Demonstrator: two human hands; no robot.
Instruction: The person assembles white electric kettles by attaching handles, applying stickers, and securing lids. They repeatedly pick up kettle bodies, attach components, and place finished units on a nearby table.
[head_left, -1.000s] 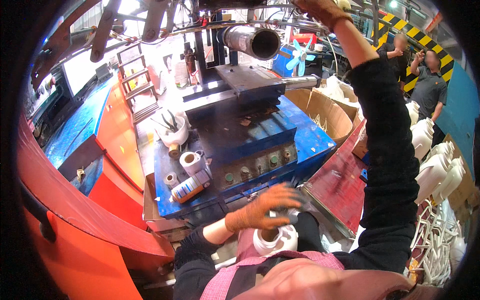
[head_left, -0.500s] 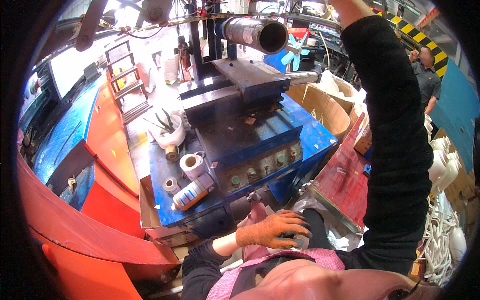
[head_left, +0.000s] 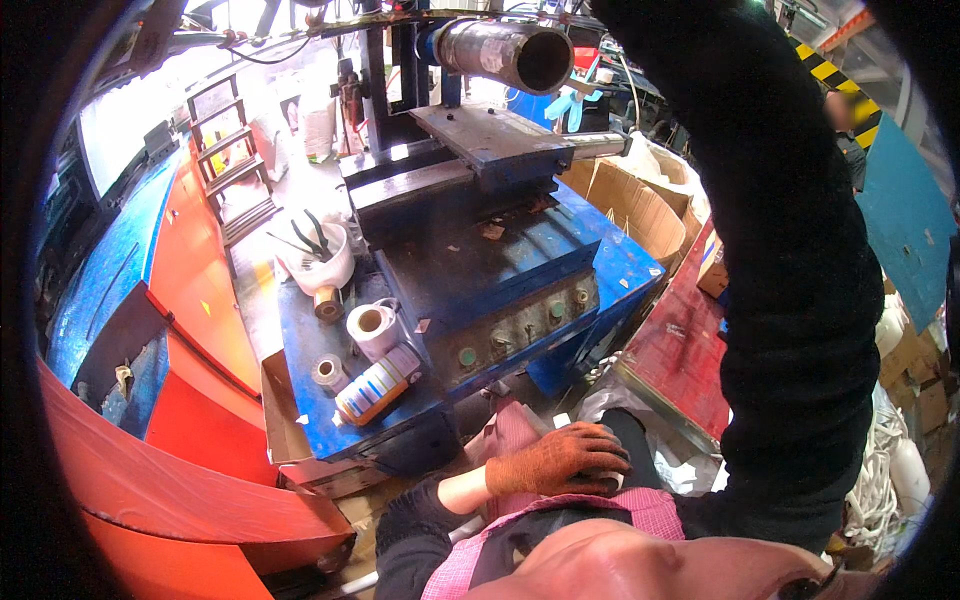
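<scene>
My left hand [head_left: 562,461], in an orange-brown knit glove, rests low over my lap. Its fingers are curled and closed; a pale bit shows beneath them, too hidden to name. My right arm [head_left: 800,250], in a black sleeve, reaches up past the top edge, so the right hand is out of sight. Ahead stands a blue machine [head_left: 480,290] with a button panel [head_left: 525,325] and a thick metal tube [head_left: 505,55] above. On its left top lie an orange-and-white bottle [head_left: 378,386], a white roll [head_left: 373,328] and a smaller roll [head_left: 329,372].
A white bowl [head_left: 325,268] with black-handled pliers and a brown tape roll [head_left: 327,303] sit behind the rolls. Orange sheet-like surfaces [head_left: 210,420] curve along my left. To the right are a red board [head_left: 680,350], a cardboard box [head_left: 630,210] and white parts [head_left: 875,470].
My right arm has swung up and leftward, taking the bare wrist out of view. My left hand has shifted slightly right and stays curled. The view has tilted a little.
</scene>
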